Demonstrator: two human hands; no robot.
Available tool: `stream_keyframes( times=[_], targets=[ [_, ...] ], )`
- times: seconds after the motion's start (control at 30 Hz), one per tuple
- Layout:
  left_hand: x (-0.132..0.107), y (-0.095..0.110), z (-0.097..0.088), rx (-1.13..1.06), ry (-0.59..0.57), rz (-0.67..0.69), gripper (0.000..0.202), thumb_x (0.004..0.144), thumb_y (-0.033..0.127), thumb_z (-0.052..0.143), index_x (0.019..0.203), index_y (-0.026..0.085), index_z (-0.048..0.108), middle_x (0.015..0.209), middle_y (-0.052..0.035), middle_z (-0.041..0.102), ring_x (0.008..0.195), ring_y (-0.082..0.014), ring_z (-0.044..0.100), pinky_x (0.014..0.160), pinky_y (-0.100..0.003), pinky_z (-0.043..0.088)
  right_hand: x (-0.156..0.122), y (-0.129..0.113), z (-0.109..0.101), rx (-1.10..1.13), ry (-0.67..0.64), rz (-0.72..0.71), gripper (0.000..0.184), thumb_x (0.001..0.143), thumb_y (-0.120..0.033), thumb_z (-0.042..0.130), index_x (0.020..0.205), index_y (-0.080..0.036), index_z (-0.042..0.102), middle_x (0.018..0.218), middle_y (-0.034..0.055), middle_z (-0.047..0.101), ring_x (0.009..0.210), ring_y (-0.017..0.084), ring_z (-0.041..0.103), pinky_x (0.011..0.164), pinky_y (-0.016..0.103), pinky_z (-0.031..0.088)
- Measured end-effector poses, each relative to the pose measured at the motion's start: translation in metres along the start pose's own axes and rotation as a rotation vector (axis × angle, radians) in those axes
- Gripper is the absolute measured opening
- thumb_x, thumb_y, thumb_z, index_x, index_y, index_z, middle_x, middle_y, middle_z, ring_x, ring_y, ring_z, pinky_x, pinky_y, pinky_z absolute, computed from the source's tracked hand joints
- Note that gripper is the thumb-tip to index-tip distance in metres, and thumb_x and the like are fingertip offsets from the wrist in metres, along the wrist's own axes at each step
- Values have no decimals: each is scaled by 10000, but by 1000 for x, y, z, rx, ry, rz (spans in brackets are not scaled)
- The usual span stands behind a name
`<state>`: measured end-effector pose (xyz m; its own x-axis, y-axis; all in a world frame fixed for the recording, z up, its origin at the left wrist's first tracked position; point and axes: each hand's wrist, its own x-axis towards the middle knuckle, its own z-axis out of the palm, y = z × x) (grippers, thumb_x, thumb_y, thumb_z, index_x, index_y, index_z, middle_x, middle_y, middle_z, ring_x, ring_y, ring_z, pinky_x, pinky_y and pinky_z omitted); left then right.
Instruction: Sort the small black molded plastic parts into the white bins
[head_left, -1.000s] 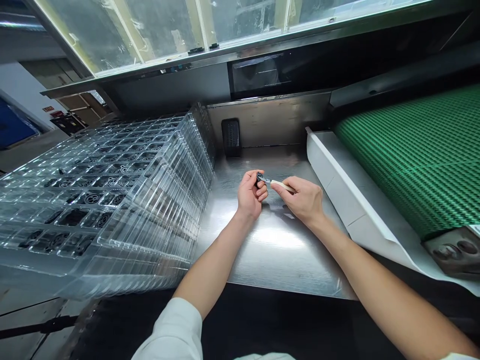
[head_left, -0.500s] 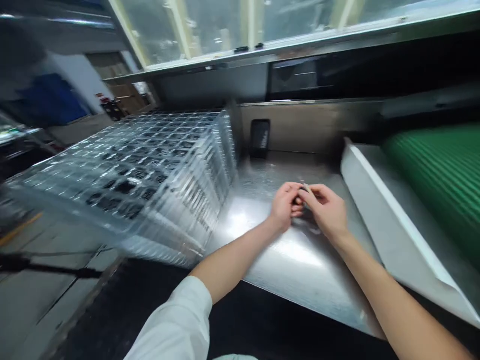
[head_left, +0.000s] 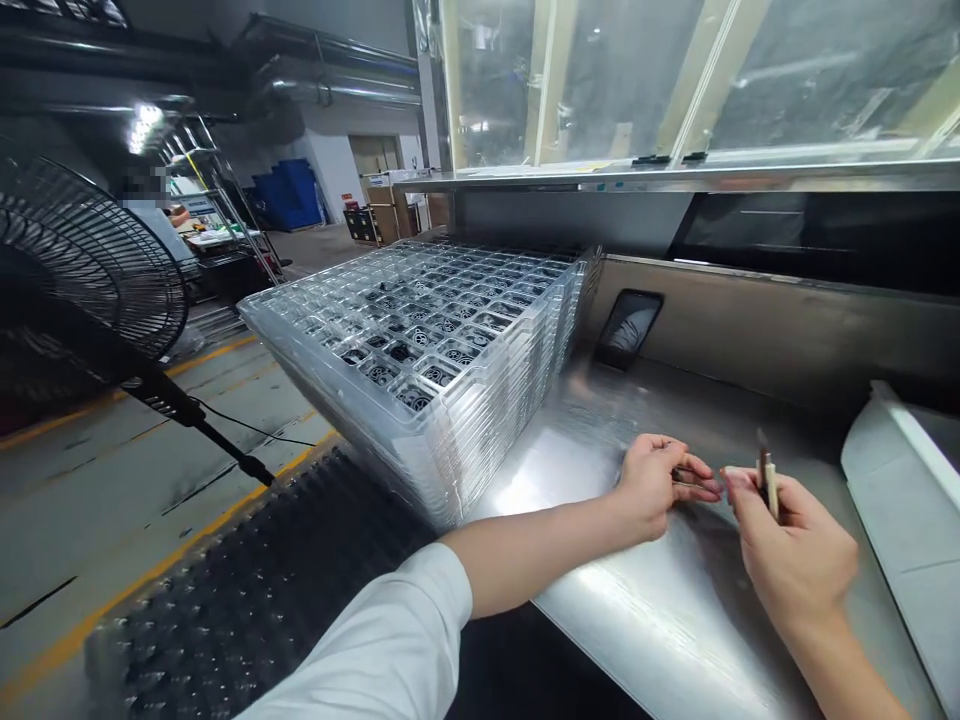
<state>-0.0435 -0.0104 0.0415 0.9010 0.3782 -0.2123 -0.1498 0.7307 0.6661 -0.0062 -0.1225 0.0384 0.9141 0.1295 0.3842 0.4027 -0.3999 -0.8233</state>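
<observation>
My left hand (head_left: 658, 487) is half closed above the near part of the steel table (head_left: 645, 625), and its fingers seem to pinch a small dark part (head_left: 685, 476). It is mostly hidden, so I cannot tell its full shape. My right hand (head_left: 796, 548) is closed on one thin pale stick (head_left: 769, 484), which stands upright between thumb and fingers, just right of the left hand. The stick seems light and stiff, so I would hold it by its pale body. The small part seems light and may slip, so its edges suit my fingertips. On my left is one stack of clear plastic trays (head_left: 480, 440), thin and rather fragile, best taken by the rim. Their round dark parts (head_left: 414, 396) are too many to count.
</observation>
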Motion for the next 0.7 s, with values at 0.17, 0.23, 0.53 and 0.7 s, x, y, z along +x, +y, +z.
stream_keyframes(
  times=[0.17, 0.23, 0.53, 0.7],
  targets=[
    [6, -6, 4, -202, 100, 18, 121, 927, 79, 512, 940, 193, 475, 726, -8, 634, 601, -116, 641, 610, -206, 493, -4, 7, 14, 102, -176, -21, 339, 663, -597, 744, 913, -368, 755, 964, 80, 769, 848, 348, 726, 742, 476, 560],
    [6, -9, 5, -234, 88, 28, 150, 899, 69, 540, 935, 199, 473, 737, -16, 651, 634, -139, 670, 634, -224, 502, -3, 11, 17, 98, -205, -60, 325, 659, -593, 742, 894, -370, 768, 957, 80, 773, 873, 372, 733, 782, 512, 568],
    [-2, 9, 2, -54, 57, -12, 97, 897, 114, 595, 878, 167, 516, 796, -32, 654, 625, -124, 638, 624, -241, 510, 0, 4, 11, 180, -89, -113, 431, 824, -611, 652, 950, -225, 797, 890, 106, 753, 816, 300, 692, 725, 408, 545],
    [-1, 7, -2, 168, -10, -19, 60, 873, 175, 623, 910, 147, 584, 755, 11, 601, 551, -81, 557, 503, -197, 423, 7, 8, 8, 538, -122, 154, 576, 740, -668, 775, 1018, -163, 779, 686, 14, 576, 488, 114, 412, 448, 258, 304]
  ],
)
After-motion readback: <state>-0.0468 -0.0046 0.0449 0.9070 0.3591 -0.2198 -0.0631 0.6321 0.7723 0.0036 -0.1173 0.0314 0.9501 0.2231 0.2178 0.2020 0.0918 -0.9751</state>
